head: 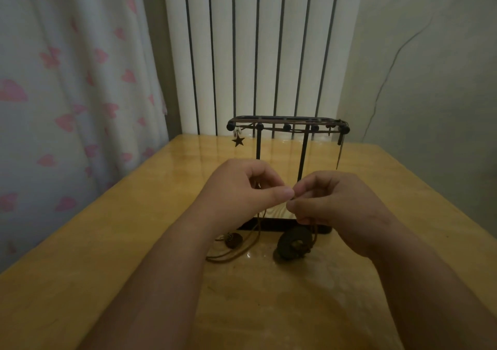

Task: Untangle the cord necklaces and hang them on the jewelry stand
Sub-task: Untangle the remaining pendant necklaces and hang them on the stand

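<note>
While the left hand pinches brown cord, the right hand pinches it too

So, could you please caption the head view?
Left hand and right hand pinch tangled cord necklaces before the jewelry stand.

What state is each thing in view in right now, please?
left hand, pinching the brown cord.
right hand, pinching the same cord.
jewelry stand, upright on the table.
star necklace, strung along the stand's top, star hanging at the left end.
ring pendant, down at the table, cord running up to the right hand.
small pendant, lying on the table.
</note>
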`<act>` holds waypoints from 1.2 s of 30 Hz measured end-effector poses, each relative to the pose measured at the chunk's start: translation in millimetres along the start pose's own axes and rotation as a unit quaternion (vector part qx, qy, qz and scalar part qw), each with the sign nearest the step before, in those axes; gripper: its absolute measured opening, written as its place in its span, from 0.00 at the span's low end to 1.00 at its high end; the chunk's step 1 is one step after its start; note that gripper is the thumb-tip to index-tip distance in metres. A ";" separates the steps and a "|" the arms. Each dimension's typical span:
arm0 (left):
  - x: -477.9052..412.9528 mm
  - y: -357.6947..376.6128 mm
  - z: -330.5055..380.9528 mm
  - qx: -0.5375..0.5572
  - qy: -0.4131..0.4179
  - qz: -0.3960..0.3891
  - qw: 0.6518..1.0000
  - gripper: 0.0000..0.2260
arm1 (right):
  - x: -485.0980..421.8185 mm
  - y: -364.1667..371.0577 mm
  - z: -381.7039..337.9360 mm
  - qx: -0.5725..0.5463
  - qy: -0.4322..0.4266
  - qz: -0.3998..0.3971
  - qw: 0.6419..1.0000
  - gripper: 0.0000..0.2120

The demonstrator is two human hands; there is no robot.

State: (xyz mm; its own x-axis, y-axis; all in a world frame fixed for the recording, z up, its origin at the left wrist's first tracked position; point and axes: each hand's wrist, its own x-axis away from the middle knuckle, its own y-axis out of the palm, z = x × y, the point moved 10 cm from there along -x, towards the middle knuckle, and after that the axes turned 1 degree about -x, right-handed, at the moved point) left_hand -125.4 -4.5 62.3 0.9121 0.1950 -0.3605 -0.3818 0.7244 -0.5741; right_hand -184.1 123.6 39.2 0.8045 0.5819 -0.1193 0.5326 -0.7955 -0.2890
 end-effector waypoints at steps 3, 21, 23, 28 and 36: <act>-0.1 2.7 0.2 -0.022 0.000 -0.003 1.000 0.02 | -0.5 1.4 -2.7 0.013 -0.013 0.001 1.000 0.06; 0.7 -0.1 -2.1 0.006 -0.031 0.011 0.999 0.05 | -1.0 -2.1 -8.0 -0.025 -0.057 0.031 0.998 0.06; 0.3 -2.8 -4.4 0.024 -0.040 0.024 0.999 0.06 | -1.4 -1.5 -6.6 -0.052 -0.050 0.028 0.997 0.05; 0.7 -6.3 -8.0 0.062 -0.064 0.040 0.995 0.05 | -1.6 -1.3 -7.4 -0.096 -0.060 0.025 0.993 0.06; 0.6 -6.7 -8.6 0.050 -0.064 0.032 0.996 0.05 | -2.7 1.7 -7.5 -0.104 -0.066 0.015 0.992 0.06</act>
State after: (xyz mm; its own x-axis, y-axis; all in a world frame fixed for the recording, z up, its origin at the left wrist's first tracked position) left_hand -123.5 -14.9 59.7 0.9008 0.3200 -0.2935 -0.4278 0.7694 -0.4744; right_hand -183.4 119.4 46.2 0.7862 0.5638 -0.2530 0.5629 -0.8223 -0.0832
